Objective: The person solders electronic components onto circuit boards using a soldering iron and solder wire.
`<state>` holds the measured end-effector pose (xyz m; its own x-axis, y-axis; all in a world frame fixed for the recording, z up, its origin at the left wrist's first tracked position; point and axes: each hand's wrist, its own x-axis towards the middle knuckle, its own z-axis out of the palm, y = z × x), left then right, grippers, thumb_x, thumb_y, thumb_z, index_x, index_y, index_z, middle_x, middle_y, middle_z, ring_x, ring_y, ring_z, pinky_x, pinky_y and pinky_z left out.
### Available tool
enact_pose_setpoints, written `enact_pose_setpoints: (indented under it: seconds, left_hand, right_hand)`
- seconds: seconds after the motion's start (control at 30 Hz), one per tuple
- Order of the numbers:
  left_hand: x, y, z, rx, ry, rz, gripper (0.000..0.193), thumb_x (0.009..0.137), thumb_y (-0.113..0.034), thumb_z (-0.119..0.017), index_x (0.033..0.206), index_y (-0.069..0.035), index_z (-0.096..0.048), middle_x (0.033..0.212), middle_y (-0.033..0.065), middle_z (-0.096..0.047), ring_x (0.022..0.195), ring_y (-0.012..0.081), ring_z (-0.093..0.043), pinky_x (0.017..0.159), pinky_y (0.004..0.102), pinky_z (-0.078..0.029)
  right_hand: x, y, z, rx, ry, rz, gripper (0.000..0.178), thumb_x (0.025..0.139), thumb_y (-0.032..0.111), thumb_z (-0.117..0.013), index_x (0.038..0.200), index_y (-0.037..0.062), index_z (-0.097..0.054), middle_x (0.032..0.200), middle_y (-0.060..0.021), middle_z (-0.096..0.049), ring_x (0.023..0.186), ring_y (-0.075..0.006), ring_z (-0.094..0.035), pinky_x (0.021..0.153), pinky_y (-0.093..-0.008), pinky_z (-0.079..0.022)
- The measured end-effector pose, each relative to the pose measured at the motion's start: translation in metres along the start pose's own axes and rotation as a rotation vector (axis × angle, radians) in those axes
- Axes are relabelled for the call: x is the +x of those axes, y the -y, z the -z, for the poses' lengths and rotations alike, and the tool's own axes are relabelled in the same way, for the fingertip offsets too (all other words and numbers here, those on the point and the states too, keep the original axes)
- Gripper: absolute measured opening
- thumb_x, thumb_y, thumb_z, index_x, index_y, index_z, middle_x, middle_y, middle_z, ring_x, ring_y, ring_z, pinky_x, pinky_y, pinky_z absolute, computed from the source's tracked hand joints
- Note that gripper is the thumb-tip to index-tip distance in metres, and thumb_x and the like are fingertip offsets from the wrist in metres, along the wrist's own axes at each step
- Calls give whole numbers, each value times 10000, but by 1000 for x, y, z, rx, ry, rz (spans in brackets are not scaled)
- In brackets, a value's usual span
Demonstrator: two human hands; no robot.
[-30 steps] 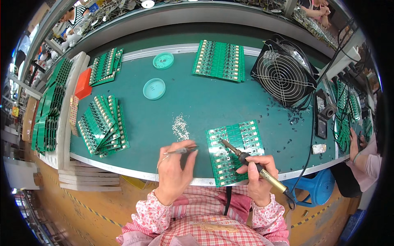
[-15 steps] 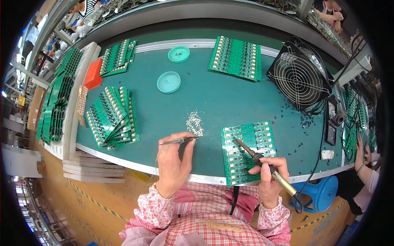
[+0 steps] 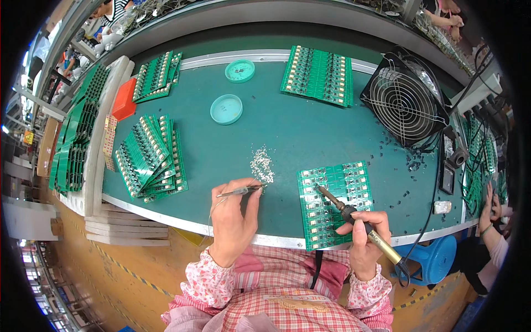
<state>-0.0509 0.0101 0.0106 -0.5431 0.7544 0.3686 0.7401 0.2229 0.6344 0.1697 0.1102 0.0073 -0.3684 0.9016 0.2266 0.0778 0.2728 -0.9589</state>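
Observation:
My right hand (image 3: 367, 238) is closed around a soldering iron (image 3: 369, 231). Its tip meets the upper left part of a green circuit board panel (image 3: 307, 213), which lies at the table's near edge with rows of small parts on it. In my left hand (image 3: 234, 218) I pinch a slim metal tool that looks like tweezers (image 3: 241, 191). Its tip is near the bottom of a scatter of tiny pale chips (image 3: 261, 166), left of the panel. A thin wire (image 3: 214, 207) curves down from the tool past my left hand; where it ends is hidden.
Fanned panels (image 3: 149, 157) lie at left, more (image 3: 318, 76) at the back. Two turquoise dishes (image 3: 226, 109) stand mid-table. A fan (image 3: 404, 99) is at right, by scattered black bits (image 3: 416, 160). The iron's cord (image 3: 428, 216) runs up the right side. Another person's hands (image 3: 489, 207) are far right.
The whole view has shifted slightly. The tool in my left hand is tilted a little more, its tip drawn slightly left. The soldering iron stays at the same place on the panel.

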Motion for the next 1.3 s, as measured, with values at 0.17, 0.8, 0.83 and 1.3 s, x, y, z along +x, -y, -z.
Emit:
enact_pose_setpoints:
  seconds: [0.17, 0.8, 0.83, 1.3]
  left_hand:
    - [0, 1, 0, 7, 0, -8, 78, 902, -13, -657, 979, -20, -657, 988, 84, -685, 902, 270, -595, 827, 360, -454]
    - [1, -10, -4, -30, 3, -67, 84, 903, 10, -648, 985, -9, -646, 977, 94, -682, 870, 262, -641, 805, 348, -487]
    - [0, -14, -7, -62, 9, -63, 94, 903, 11, -648, 995, -9, -644, 979, 94, -680, 875, 255, -647, 791, 344, -497]
    - [1, -33, -35, -159, 135, -112, 128, 877, 19, -656, 1000, -16, -665, 988, 106, -684, 890, 283, -648, 773, 353, -506]
  right_hand:
    - [0, 2, -1, 3, -2, -11, 108, 924, 101, -621, 997, 24, -599, 689, -75, -715, 657, -145, -718, 616, -245, -512]
    - [3, 4, 1, 9, 29, 7, 108, 928, 106, -638, 991, 22, -612, 685, -71, -713, 641, -141, -710, 597, -257, -532]
    - [3, 3, 1, 6, 24, 7, 108, 928, 106, -638, 991, 22, -612, 685, -71, -713, 641, -141, -710, 597, -257, -532]
    - [2, -1, 3, 51, 38, 47, 82, 913, 67, -649, 978, 26, -620, 732, -63, -716, 666, -143, -730, 585, -254, -550]
